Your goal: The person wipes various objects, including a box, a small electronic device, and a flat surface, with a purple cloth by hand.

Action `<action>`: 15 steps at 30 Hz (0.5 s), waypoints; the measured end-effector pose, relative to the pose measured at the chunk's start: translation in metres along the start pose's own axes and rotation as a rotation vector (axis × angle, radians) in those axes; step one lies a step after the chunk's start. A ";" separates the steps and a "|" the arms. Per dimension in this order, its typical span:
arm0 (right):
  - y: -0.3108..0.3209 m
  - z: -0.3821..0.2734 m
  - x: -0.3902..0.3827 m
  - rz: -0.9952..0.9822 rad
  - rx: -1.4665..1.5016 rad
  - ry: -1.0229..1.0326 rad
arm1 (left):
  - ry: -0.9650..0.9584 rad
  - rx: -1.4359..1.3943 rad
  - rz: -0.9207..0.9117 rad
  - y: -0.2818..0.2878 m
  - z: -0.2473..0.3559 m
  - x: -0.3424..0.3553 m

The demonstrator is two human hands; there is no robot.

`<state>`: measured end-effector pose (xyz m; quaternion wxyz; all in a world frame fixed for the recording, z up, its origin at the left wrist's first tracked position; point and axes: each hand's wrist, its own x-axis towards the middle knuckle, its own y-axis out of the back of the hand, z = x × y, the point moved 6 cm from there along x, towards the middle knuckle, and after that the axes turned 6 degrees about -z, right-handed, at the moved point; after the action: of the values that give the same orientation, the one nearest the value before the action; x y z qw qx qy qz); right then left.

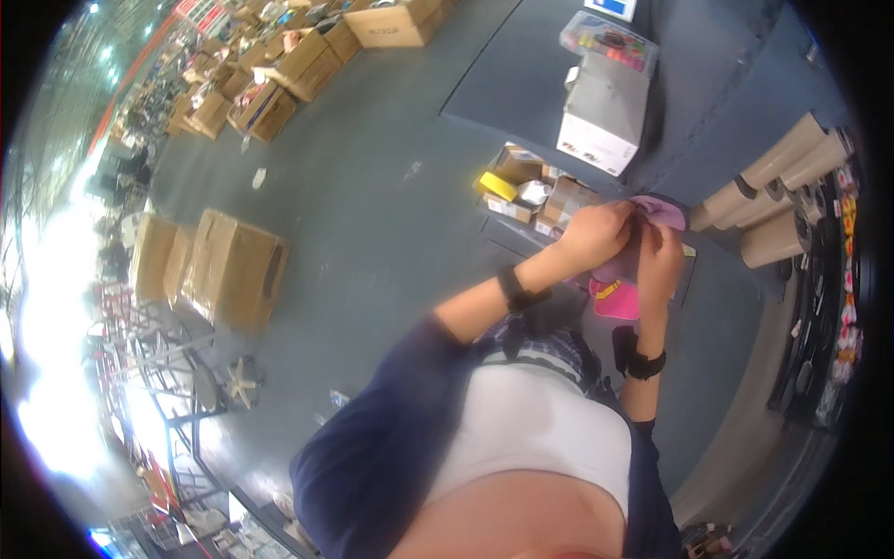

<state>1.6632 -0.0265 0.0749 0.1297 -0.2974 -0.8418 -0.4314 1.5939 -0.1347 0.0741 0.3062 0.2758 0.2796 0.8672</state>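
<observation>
Holding a mauve, cloth-like item (pixel 662 212) between the two hands, the person works in front of the body, at the near side of the dark grey table (pixel 510 79). The left hand (pixel 601 231) comes in from the left with its fingers bent and clamped on the item's darker middle part. The right hand (pixel 660 261) rises from below, its fingers hooked inward and closed on the same part; the exact placing of the fingertips is too small to tell. A rounded, paler part of the item shows just beyond the hands. Below them sits a bright pink piece (pixel 616 301) with a yellow mark; whether it is joined to the mauve item cannot be told. A dark wristband (pixel 515 289) circles the left wrist, and another dark band (pixel 645 361) the right.

Just beyond the left hand are small open cartons (pixel 566 203), with a yellow block (pixel 498 185) and a white object (pixel 534 192) among them. Farther up stand a white and grey box (pixel 605 112) and a clear case (pixel 629 54) of colourful pieces. Brown rolls (pixel 778 238) lean at the right. Large cardboard boxes (pixel 233 265) rest on the floor, well apart at the left.
</observation>
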 end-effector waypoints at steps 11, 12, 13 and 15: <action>-0.024 -0.037 -0.021 -0.302 0.517 0.032 | 0.354 -0.589 0.117 0.102 -0.070 -0.093; -0.035 -0.036 -0.025 -0.367 0.606 -0.017 | 0.322 -0.619 0.140 0.115 -0.076 -0.108; -0.046 -0.035 -0.029 -0.488 0.705 -0.078 | 0.349 -0.757 0.137 0.120 -0.084 -0.120; -0.063 -0.040 -0.039 -0.719 0.924 -0.281 | 0.386 -1.000 0.202 0.125 -0.095 -0.141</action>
<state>1.6543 -0.1019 0.0392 -0.0208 0.0390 -0.9990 0.0058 1.5781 -0.3429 0.0468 0.2583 -0.0421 -0.1437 0.9544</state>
